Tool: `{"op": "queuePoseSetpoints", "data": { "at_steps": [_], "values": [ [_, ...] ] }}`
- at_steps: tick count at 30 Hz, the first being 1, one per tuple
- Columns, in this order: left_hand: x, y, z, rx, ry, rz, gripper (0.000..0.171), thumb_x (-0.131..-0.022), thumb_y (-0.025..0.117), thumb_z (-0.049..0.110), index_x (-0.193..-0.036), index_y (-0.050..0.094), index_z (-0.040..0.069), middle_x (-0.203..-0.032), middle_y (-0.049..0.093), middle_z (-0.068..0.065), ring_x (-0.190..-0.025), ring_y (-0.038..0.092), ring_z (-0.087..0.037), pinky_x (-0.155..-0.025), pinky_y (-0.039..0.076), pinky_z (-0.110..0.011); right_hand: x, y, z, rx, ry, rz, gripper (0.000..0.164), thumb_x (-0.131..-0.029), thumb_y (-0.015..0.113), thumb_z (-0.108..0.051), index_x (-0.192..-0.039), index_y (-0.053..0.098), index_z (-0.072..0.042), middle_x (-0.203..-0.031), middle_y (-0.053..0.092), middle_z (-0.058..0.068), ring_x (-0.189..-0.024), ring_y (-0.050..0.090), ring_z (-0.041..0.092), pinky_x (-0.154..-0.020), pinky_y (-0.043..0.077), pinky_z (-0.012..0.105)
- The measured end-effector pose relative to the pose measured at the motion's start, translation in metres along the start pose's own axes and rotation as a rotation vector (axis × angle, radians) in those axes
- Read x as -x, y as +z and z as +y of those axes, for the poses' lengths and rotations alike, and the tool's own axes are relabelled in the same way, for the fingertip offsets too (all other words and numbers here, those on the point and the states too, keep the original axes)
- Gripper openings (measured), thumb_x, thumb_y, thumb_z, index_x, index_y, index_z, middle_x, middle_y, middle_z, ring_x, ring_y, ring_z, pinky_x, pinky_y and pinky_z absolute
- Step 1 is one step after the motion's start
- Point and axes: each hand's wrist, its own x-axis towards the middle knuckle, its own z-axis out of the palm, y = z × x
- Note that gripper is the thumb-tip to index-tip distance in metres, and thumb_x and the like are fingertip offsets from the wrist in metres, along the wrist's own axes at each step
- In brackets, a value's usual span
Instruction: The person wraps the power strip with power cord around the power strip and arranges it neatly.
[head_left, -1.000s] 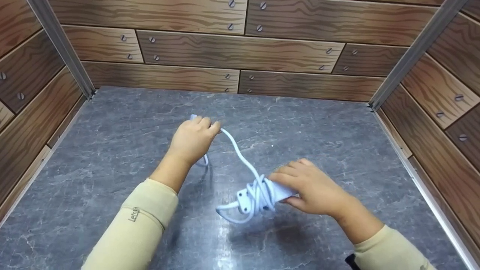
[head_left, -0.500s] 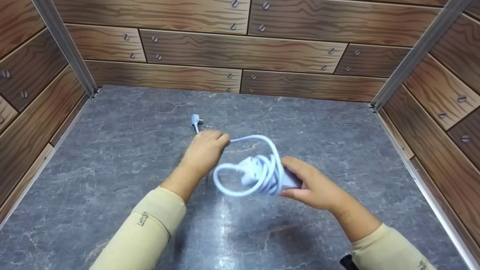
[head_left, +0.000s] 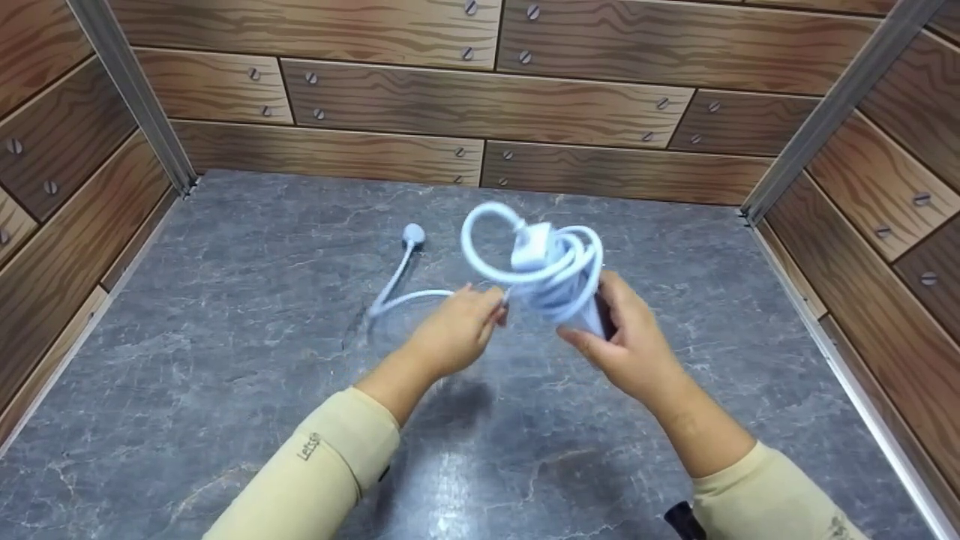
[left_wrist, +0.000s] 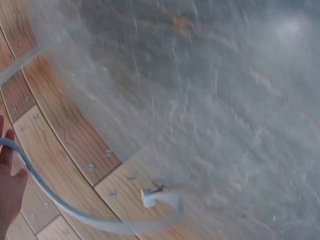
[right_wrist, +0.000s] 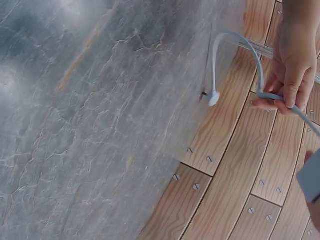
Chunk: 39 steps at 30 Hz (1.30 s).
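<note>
1. Head view: I've got the right hand [head_left: 634, 341] at 4 o'clock from centre, gripping the power strip [head_left: 591, 316], held above the tabletop [head_left: 285, 300] toward 3 o'clock.
2. Cord [head_left: 556, 289] wound around it.
3. Left hand [head_left: 457, 330], near 6 o'clock, pinches the cord's loose run; right wrist feed confirms for me.
4. Plug [head_left: 413, 235] at 10 o'clock; I can't tell if it touches down.

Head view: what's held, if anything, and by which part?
Left hand: pale round cord, partway along. Right hand: pale boxy plastic power strip, unwrapped end.
</note>
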Motion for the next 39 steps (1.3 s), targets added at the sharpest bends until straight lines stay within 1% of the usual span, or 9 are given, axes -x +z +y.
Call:
{"op": "queuePoseSetpoints", "data": {
  "at_steps": [2,4,7,13,20,26,32,36,39],
  "values": [
    [0.002,0.002,0.003,0.043,-0.007,-0.029,0.013,-0.097,0.040,0.017,-0.094,0.051,0.010,-0.080,0.060,0.001,-0.078,0.060,-0.018,-0.094,0.042,-0.039,-0.001,0.000,0.000,0.021,0.032,0.052,0.053,-0.076,0.072,-0.007,-0.122,0.047,0.000,-0.099,0.058,0.008,-0.082,0.053,0.017,-0.068,0.047,0.032],
    [0.004,0.005,0.004,0.065,-0.012,-0.032,0.013,-0.097,0.040,0.018,-0.093,0.049,0.011,-0.077,0.059,0.001,-0.071,0.057,-0.016,-0.079,0.048,-0.035,-0.002,-0.001,0.001,0.060,0.069,0.104,0.051,-0.077,0.072,-0.010,-0.121,0.048,-0.001,-0.099,0.058,0.011,-0.082,0.052,0.019,-0.069,0.045,0.035],
    [0.008,0.007,0.003,0.068,-0.030,-0.040,0.013,-0.098,0.039,0.020,-0.096,0.049,0.011,-0.079,0.060,0.000,-0.070,0.056,-0.016,-0.063,0.047,-0.034,-0.004,-0.003,0.005,0.118,0.129,0.154,0.052,-0.077,0.072,-0.013,-0.121,0.048,0.000,-0.102,0.057,0.014,-0.085,0.052,0.024,-0.070,0.043,0.040],
    [0.018,0.008,-0.002,0.006,-0.033,-0.031,0.014,-0.097,0.043,0.025,-0.096,0.051,0.013,-0.073,0.057,0.003,-0.063,0.053,-0.016,-0.057,0.045,-0.033,-0.005,-0.005,0.016,0.232,0.229,0.165,0.054,-0.079,0.071,-0.018,-0.122,0.046,0.002,-0.107,0.055,0.018,-0.090,0.052,0.029,-0.074,0.043,0.043],
    [0.028,0.006,-0.010,-0.073,-0.005,0.022,0.017,-0.092,0.052,0.024,-0.077,0.049,0.017,-0.061,0.044,0.008,-0.056,0.043,-0.012,-0.050,0.036,-0.028,-0.006,-0.009,0.028,0.328,0.265,0.213,0.052,-0.078,0.070,-0.018,-0.119,0.046,0.004,-0.104,0.054,0.020,-0.089,0.051,0.032,-0.075,0.040,0.046],
    [0.033,0.001,-0.021,-0.197,0.002,0.092,0.015,-0.088,0.056,0.021,-0.075,0.050,0.017,-0.063,0.051,0.008,-0.056,0.048,-0.014,-0.051,0.041,-0.032,-0.006,-0.016,0.040,0.393,0.333,0.224,0.052,-0.080,0.068,-0.021,-0.120,0.045,0.003,-0.105,0.053,0.020,-0.088,0.050,0.033,-0.075,0.040,0.048],
    [0.043,-0.009,-0.034,-0.296,-0.055,0.127,0.007,-0.087,0.057,0.023,-0.084,0.059,0.018,-0.073,0.064,0.006,-0.063,0.060,-0.016,-0.052,0.046,-0.036,-0.006,-0.031,0.057,0.465,0.423,0.242,0.052,-0.083,0.065,-0.024,-0.121,0.042,0.004,-0.105,0.051,0.023,-0.089,0.050,0.036,-0.075,0.039,0.051],
    [0.049,-0.020,-0.039,-0.306,-0.094,0.180,0.005,-0.086,0.060,0.022,-0.083,0.061,0.018,-0.071,0.063,0.007,-0.058,0.057,-0.013,-0.050,0.045,-0.034,-0.003,-0.042,0.068,0.503,0.495,0.250,0.053,-0.085,0.062,-0.026,-0.122,0.041,0.004,-0.105,0.051,0.024,-0.089,0.050,0.039,-0.073,0.039,0.053],
    [0.048,-0.029,-0.039,-0.316,-0.058,0.252,0.007,-0.084,0.063,0.020,-0.079,0.060,0.017,-0.066,0.059,0.008,-0.053,0.051,-0.011,-0.047,0.043,-0.031,-0.001,-0.047,0.073,0.531,0.535,0.224,0.054,-0.085,0.061,-0.028,-0.123,0.040,0.004,-0.106,0.050,0.025,-0.089,0.050,0.040,-0.072,0.039,0.053]
  ]
}}
